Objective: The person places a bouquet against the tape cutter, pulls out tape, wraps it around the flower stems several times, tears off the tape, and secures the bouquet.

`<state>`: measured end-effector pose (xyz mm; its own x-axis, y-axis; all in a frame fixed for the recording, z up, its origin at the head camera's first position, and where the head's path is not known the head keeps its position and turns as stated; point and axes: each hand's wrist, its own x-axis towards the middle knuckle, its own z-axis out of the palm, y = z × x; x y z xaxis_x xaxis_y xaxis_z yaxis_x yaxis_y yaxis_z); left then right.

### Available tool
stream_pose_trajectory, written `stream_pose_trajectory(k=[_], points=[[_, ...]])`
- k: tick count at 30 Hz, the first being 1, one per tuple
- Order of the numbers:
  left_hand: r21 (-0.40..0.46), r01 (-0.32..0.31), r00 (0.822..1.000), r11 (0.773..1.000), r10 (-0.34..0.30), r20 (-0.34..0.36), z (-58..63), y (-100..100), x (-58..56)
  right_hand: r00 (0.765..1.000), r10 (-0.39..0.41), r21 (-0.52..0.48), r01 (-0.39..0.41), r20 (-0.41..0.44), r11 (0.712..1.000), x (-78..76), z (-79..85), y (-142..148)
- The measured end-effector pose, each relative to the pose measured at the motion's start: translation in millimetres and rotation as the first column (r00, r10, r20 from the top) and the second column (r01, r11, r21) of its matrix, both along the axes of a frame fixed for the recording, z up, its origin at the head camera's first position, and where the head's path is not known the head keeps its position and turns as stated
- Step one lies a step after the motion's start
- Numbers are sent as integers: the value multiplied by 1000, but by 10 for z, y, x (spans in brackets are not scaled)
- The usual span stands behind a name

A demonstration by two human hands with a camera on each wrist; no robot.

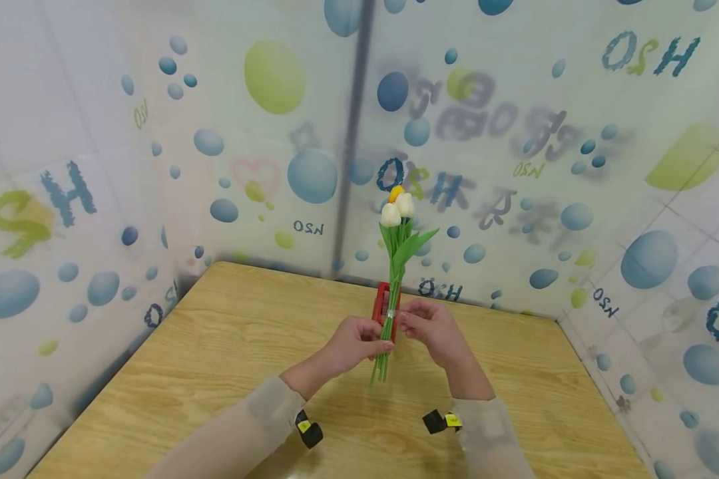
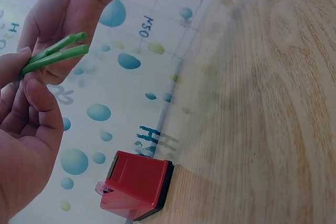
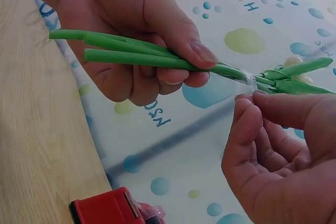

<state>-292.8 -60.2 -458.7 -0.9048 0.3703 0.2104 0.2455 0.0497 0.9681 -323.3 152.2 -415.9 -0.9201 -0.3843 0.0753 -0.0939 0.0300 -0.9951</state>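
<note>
A bunch of artificial tulips (image 1: pixel 397 256), with white and yellow heads and green stems, stands nearly upright over the table. My left hand (image 1: pixel 353 346) grips its lower stems (image 3: pixel 131 57) between thumb and fingers, leaving the cut ends sticking out below. A band of clear tape (image 3: pixel 249 78) wraps the stems just above that grip. My right hand (image 1: pixel 434 329) pinches at this tape, thumb and index fingertips meeting at the edge of the stems in the right wrist view. Behind the bunch, a red tape dispenser (image 2: pixel 136 182) sits on the table, partly hidden in the head view.
The wood-grain table (image 1: pixel 234 359) ends at a wall behind, hung with bubble-patterned sheeting (image 1: pixel 263 166). Similar sheeting rises along the left and right sides. Small black wrist cameras (image 1: pixel 310 434) are strapped at both sleeves.
</note>
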Motion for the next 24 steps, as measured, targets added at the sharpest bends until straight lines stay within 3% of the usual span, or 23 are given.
stream_pose_trajectory(k=[5, 15, 20, 24], points=[[-6, 29, 1000, 1000, -29, -6, -26, 4, 3, 998, 48, -92, -45, 30, 995, -16, -53, -49], [-4, 43, 999, 999, -43, 7, -31, 17, 20, 997, 73, -111, -71, 19, 991, 13, -106, -136], [11, 44, 999, 999, -45, 24, -37, 23, 6, 985, 174, -155, -174, -11, 973, 1, -118, -108], [20, 61, 998, 998, -62, 31, -52, 27, 0, 957, 284, -169, -289, -49, 942, -8, -118, -90]])
